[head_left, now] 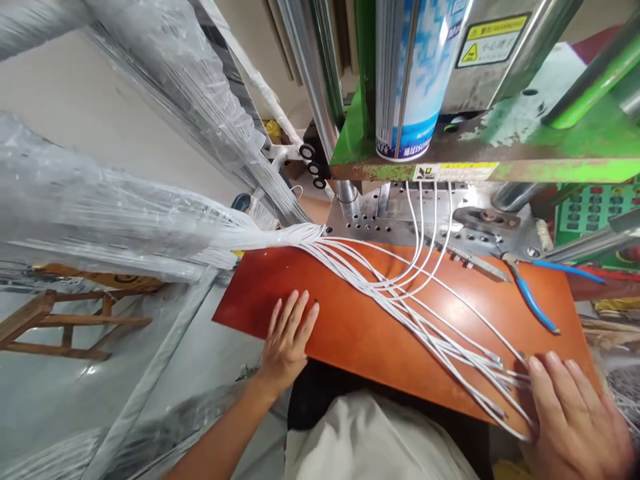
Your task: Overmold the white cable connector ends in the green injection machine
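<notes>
My left hand (289, 337) lies flat with spread fingers on the near left edge of an orange board (345, 333). At the board's right end, my right hand (570, 407) is beside the ends of several white cables (450, 347); its fingertips touch or cover some of them, and its palm side is hidden. The cables fan out across the board from a bundle (300, 235) at the left. Several other white cables (434, 227) curve up under the green press plate. Blue-handled pliers (533, 300) lie on the board's far right part.
A green press plate (565, 167) with a spray can (415, 80) on its edge stands beyond the board. Below is a metal bed (370, 223). Plastic-wrapped cables (125, 207) hang on a frame at the left. A wooden stool (65, 320) stands lower left.
</notes>
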{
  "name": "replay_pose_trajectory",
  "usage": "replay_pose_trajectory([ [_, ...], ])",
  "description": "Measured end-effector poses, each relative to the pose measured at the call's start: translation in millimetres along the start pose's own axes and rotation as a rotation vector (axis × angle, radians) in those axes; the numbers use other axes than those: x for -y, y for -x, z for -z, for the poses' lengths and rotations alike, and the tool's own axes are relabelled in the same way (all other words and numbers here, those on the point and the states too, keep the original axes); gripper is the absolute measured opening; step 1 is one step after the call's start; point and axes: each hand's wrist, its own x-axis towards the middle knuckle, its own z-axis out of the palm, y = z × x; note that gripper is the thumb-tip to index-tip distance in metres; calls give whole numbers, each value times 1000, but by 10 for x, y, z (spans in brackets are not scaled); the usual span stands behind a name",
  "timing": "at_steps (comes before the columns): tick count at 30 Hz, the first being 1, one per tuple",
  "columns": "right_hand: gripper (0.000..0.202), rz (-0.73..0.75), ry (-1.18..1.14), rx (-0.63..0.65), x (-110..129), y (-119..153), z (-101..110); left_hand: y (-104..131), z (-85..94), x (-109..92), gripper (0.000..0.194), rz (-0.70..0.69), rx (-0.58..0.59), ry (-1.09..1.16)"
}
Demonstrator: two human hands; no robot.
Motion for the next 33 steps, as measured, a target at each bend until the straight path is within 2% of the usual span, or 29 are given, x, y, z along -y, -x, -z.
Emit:
replay_pose_trajectory([
  [5, 88, 45, 123, 64, 102, 3, 93, 20, -38, -27, 78, 19, 3, 34],
  [9, 84, 85, 193, 71, 109, 30, 89, 15, -17, -68, 81, 42, 12, 45],
  [12, 76, 120, 194, 95, -7, 70, 78, -23, 95, -110, 81, 54, 105, 94],
  [14, 75, 200, 154, 152, -171, 108, 131, -92, 200, -144, 95, 5, 194, 201],
  [16, 90, 280, 72, 238, -355, 127, 252, -223, 282, -178, 106, -77, 248, 320],
  [18, 113, 285, -28, 344, -467, 79, 402, -441, 302, -205, 97, -142, 243, 377],
  [19, 116, 253, -73, 379, -469, 14, 462, -584, 283, -213, 90, -166, 228, 381],
  [20, 112, 208, -104, 391, -428, -80, 497, -747, 246, -215, 85, -188, 211, 378],
  [22, 89, 139, -121, 358, -230, -345, 462, -1107, 134, -204, 80, -219, 197, 368],
  [24, 66, 157, -90, 291, 64, -660, 292, -1459, 9, -181, 84, -227, 214, 359],
  [26, 56, 206, -71, 281, 370, -952, 53, -1740, -93, -152, 87, -212, 239, 346],
  [29, 42, 209, 16, 256, 747, -1262, -246, -1971, -193, -104, 85, -210, 282, 342],
  [33, 18, 213, 132, 281, 1041, -1465, -392, -2030, -270, -34, 77, -234, 292, 374],
])
